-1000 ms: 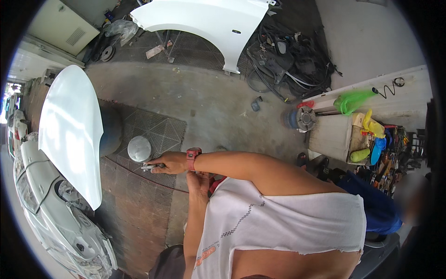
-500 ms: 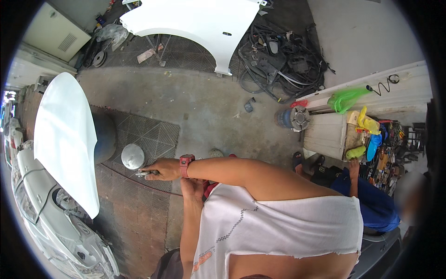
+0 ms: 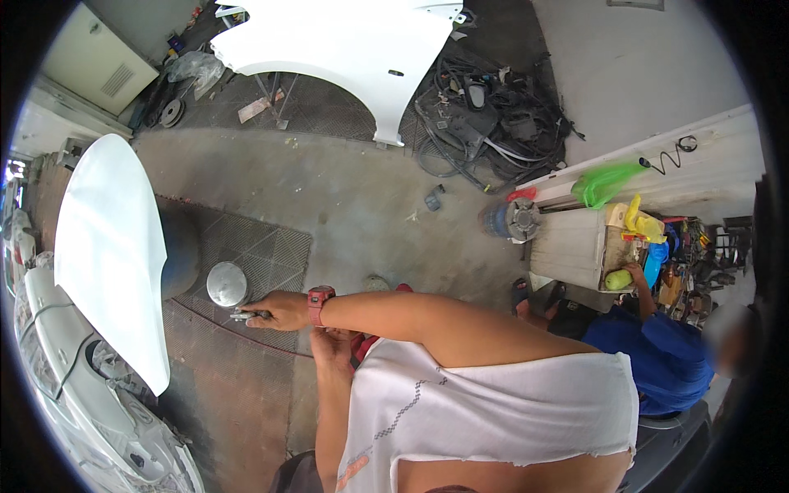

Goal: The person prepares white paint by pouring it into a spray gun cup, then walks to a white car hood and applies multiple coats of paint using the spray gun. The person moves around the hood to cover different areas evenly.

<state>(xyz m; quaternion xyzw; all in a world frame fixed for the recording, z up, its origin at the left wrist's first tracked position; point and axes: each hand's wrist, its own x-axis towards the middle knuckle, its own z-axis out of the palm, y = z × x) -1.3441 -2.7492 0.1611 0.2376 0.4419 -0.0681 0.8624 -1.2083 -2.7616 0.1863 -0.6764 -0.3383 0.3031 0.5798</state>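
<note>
The fingers of the right hand (image 3: 282, 311) are closed around a spray gun (image 3: 249, 315), left of centre, topped by a round metal cup (image 3: 227, 284). The left hand's (image 3: 332, 350) fingers are largely hidden; their grip cannot be told. A white panel (image 3: 113, 255) is seen at left.

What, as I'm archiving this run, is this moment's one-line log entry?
right grip: holding spray gun | left grip: near red watch, hold unclear | white panel: left of spray gun
</note>
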